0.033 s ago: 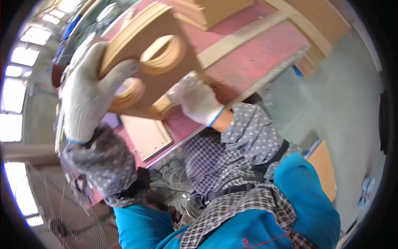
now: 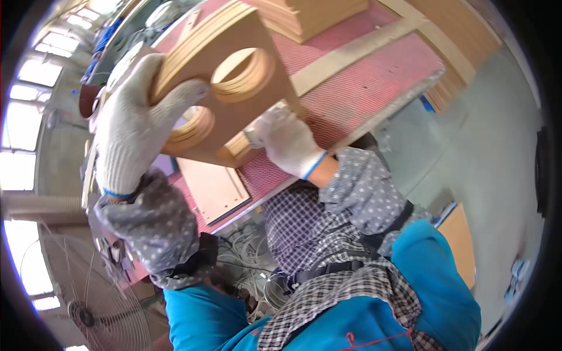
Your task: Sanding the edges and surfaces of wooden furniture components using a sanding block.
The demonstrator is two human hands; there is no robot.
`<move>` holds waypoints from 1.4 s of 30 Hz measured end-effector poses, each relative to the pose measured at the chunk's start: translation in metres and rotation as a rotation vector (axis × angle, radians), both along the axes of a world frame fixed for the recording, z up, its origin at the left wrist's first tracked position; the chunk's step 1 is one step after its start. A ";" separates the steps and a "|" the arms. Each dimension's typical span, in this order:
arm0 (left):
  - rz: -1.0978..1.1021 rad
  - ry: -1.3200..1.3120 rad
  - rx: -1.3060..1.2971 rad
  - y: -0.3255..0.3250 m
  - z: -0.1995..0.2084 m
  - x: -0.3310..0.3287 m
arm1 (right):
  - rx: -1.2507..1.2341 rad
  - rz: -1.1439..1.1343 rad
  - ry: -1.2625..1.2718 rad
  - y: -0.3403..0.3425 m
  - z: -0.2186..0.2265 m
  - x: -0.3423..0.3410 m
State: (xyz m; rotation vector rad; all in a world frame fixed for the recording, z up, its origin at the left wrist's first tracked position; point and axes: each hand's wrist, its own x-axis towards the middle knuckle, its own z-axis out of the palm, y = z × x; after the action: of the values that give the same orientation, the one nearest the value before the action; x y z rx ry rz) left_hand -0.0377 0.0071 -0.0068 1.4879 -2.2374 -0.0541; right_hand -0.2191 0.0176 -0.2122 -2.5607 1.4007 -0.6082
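A thick stack of brown wooden boards (image 2: 231, 120) stands tilted on the table, with pale layered edges and large round holes cut through it. My left hand (image 2: 126, 131), in a white knitted glove, grips its upper left edge, the thumb lying across the face beside the holes. My right hand (image 2: 287, 140), gloved too, is closed against the lower right part of the face, by another pale-edged opening (image 2: 237, 149). A whitish bit shows at its fingers; whether that is glove or a held thing, I cannot tell.
Red mesh covers the worktable (image 2: 363, 88). On it are a pale drilled board (image 2: 213, 190), a wooden strip (image 2: 351, 55) and a wooden box-like piece (image 2: 328, 17). Cables lie below the table. A fan (image 2: 88, 316) stands lower left; a board (image 2: 459, 243) leans at right.
The whole view has shifted slightly, so the stack and hands appear a little further right. Both hands keep their places on the boards.
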 end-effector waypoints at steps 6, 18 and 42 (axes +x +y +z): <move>0.102 0.058 0.057 0.008 0.003 0.004 | -0.380 0.099 -0.180 0.014 -0.030 -0.007; 0.090 0.000 0.043 0.006 0.007 0.005 | -0.357 0.036 -0.185 0.006 -0.022 0.010; 0.145 -0.166 0.094 0.017 0.022 -0.005 | 0.179 0.100 -0.083 -0.022 0.005 0.008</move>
State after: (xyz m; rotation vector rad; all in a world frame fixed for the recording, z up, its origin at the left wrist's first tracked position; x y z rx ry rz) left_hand -0.0423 0.0243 0.0157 1.7600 -2.2743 0.0093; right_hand -0.2111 -0.0049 -0.2073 -2.4190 1.2322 -0.5404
